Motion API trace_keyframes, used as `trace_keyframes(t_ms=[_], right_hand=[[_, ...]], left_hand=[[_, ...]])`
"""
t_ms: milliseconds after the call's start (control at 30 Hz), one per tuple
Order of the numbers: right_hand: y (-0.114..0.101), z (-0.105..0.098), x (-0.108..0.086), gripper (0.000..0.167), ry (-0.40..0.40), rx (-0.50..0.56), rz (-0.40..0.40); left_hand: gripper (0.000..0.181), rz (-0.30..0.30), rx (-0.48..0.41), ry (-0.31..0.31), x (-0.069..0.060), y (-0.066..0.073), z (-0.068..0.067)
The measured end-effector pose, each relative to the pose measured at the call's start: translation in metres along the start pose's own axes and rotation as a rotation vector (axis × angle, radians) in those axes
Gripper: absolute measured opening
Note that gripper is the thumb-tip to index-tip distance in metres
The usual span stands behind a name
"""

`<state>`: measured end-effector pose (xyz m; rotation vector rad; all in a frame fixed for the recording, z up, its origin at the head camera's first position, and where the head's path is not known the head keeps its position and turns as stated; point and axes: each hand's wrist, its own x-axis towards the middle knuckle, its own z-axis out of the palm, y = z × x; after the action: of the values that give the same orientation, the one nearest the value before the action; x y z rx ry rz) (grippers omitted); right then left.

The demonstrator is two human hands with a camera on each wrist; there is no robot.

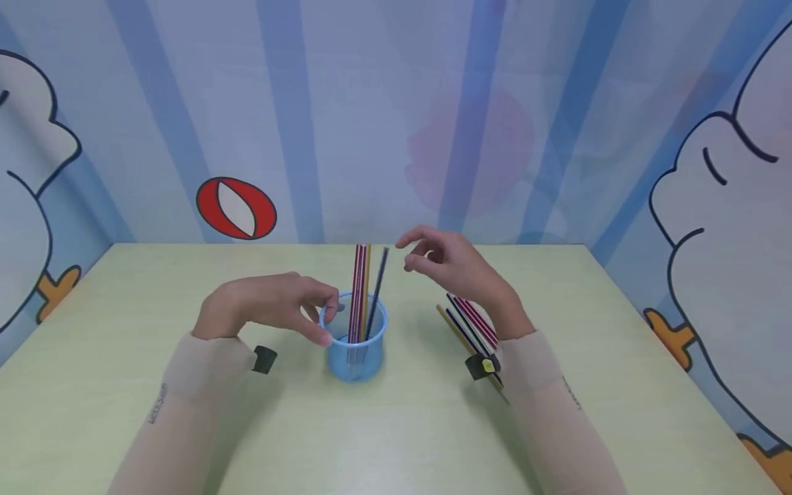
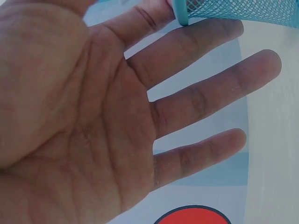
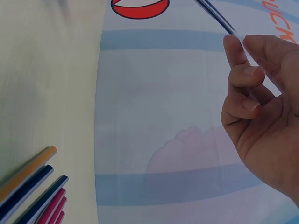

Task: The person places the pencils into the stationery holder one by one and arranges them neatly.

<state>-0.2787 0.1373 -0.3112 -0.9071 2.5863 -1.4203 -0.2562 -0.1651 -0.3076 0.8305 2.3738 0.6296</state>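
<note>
A blue mesh pen holder (image 1: 354, 364) stands upright on the table. In it lean several red-and-white pencils (image 1: 357, 295), a yellow pencil (image 1: 366, 275) and a dark blue pencil (image 1: 378, 289). My left hand (image 1: 278, 302) holds the holder's left rim between thumb and index finger. In the left wrist view its other fingers (image 2: 215, 95) extend straight. Just right of the dark pencil's top end hovers my right hand (image 1: 454, 265), thumb and index finger apart, the other fingers loosely bent. A small gap separates its fingertips from that pencil in the right wrist view.
More pencils, yellow (image 1: 454, 326), dark blue (image 1: 470, 326) and red (image 1: 479, 317), lie side by side on the pale table (image 1: 396, 440), partly under the right forearm. Behind the table hangs a striped blue backdrop (image 1: 371, 137) with cartoon prints.
</note>
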Motion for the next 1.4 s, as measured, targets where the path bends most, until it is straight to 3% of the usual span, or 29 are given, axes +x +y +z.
trace_keyframes(t_ms=[500, 767, 900, 1033, 1400], right_hand=[[0.009, -0.022, -0.011, 0.02, -0.084, -0.122, 0.088], [0.019, -0.029, -0.011, 0.022, -0.132, -0.248, 0.122], [0.024, -0.03, -0.013, 0.025, -0.203, -0.283, 0.202], [0.03, -0.031, -0.014, 0.027, -0.258, -0.298, 0.226], [0.041, -0.028, -0.012, 0.022, -0.288, -0.369, 0.267]], left_hand=[[0.03, 0.005, -0.003, -0.005, -0.001, -0.001, 0.002], [0.03, 0.009, 0.004, -0.003, -0.002, 0.0, 0.0], [0.031, 0.003, -0.002, -0.01, -0.001, 0.0, 0.001], [0.032, -0.009, 0.0, -0.01, 0.0, 0.001, 0.0], [0.034, -0.031, -0.004, -0.012, 0.001, 0.0, 0.001]])
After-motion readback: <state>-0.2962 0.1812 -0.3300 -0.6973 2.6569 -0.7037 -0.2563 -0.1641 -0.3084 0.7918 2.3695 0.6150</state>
